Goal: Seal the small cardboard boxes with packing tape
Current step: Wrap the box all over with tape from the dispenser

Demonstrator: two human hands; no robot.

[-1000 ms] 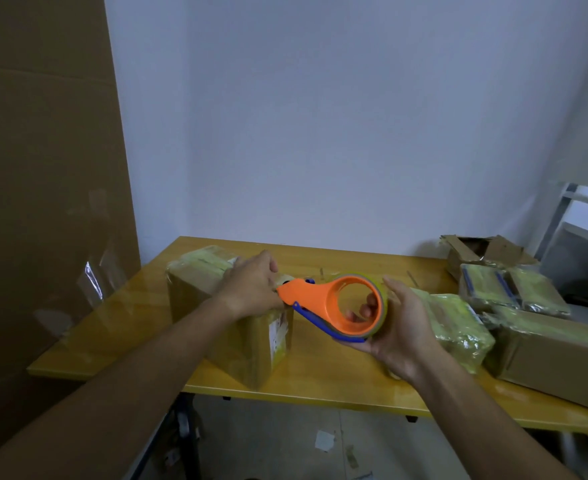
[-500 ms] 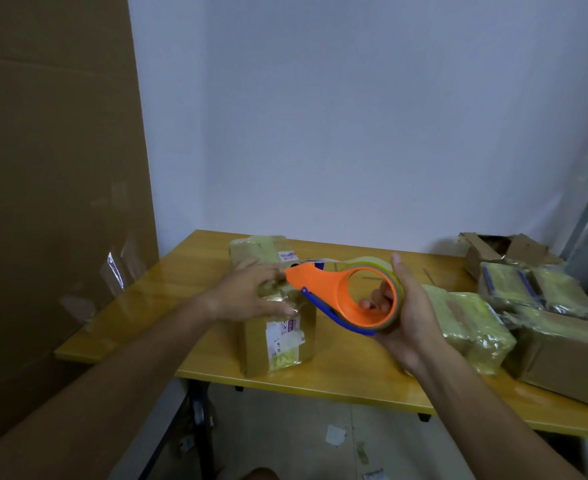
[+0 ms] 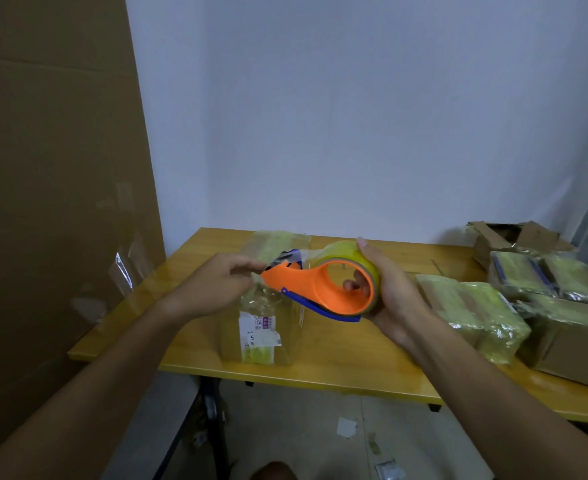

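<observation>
A small cardboard box [image 3: 261, 327], wrapped in yellowish tape and bearing a white label, stands on the yellow table [image 3: 337, 362] near its front edge. Above it my right hand [image 3: 386, 289] grips an orange and blue tape dispenser [image 3: 323, 289] with a roll of yellowish tape, fingers through the roll's core. My left hand [image 3: 216, 284] is at the dispenser's cutter tip, its fingertips pinching the tape end there, just over the box top.
Several taped parcels [image 3: 472, 317] and a larger cardboard box [image 3: 576, 344] lie on the table's right side, with an open box [image 3: 507, 237] behind. A tall cardboard sheet [image 3: 53, 202] leans at the left. Scraps litter the floor.
The box has turned, its labelled end now facing me. My left hand left the box top and went to the dispenser's tip. The dispenser rose slightly.
</observation>
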